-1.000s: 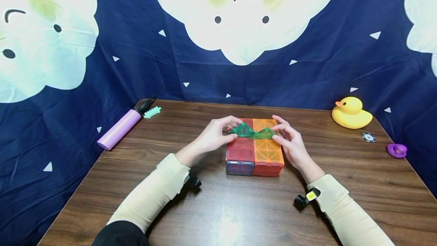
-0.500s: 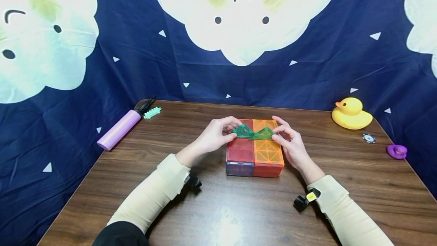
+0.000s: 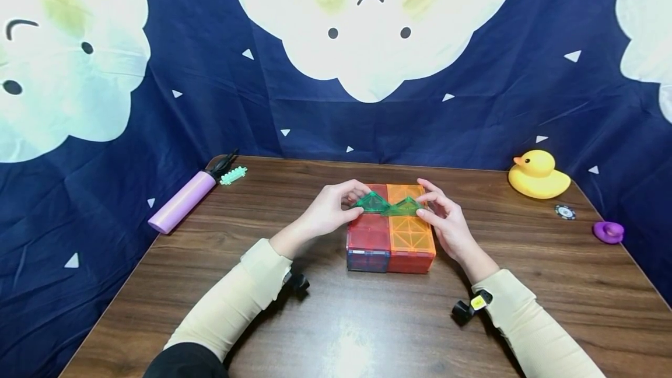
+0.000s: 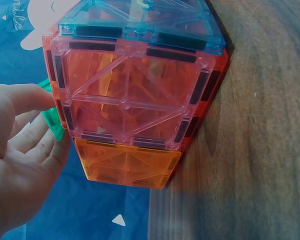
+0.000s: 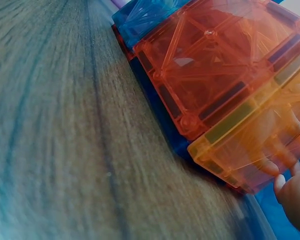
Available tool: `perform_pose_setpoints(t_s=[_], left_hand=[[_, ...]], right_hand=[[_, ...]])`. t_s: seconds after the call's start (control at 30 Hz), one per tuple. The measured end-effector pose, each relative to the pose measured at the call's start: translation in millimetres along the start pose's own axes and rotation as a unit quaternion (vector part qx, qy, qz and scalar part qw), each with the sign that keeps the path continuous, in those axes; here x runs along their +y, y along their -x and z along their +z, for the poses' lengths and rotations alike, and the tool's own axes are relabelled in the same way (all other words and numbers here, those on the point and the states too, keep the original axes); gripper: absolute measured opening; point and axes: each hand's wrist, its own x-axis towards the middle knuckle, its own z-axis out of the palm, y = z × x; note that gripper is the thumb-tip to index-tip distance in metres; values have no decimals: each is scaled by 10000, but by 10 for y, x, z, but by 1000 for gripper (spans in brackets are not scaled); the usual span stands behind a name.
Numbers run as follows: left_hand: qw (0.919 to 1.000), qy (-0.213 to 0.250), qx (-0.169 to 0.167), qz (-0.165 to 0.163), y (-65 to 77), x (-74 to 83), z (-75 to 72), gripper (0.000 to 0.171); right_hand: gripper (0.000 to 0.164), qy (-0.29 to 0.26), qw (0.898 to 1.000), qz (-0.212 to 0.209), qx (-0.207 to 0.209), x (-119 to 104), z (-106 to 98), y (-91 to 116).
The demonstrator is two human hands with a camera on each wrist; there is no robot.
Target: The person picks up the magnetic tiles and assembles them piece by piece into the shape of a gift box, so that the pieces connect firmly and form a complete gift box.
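A low box of see-through magnetic tiles stands mid-table, red and orange on top with blue and red sides. Two green triangular tiles sit side by side across its top, points upward. My left hand pinches the left green triangle at its outer corner between thumb and fingers. At the outer corner of the right green triangle, my right hand pinches with thumb and fingertips. In the left wrist view, the green tile shows between the fingers and the box edge. The right wrist view hides the green tiles.
A lilac cylinder with a black end and a mint-green toothed piece lie back left. On the right are a yellow rubber duck, a round chip and a small purple duck. A blue cloth hangs behind the table.
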Motion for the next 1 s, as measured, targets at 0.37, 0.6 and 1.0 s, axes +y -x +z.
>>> perform_pose_setpoints(t_s=[0.37, 0.6, 1.0], left_hand=[[10000, 68, 19, 21, 16, -16, -4, 32], [10000, 43, 10, -25, 13, -13, -19, 32], [9998, 126, 81, -136, 13, -13, -16, 33]], right_hand=[[30, -10, 9999, -52, -124, 13, -7, 19], [33, -40, 9999, -32, -136, 0, -4, 8], [33, -8, 9999, 84, -141, -7, -11, 12]])
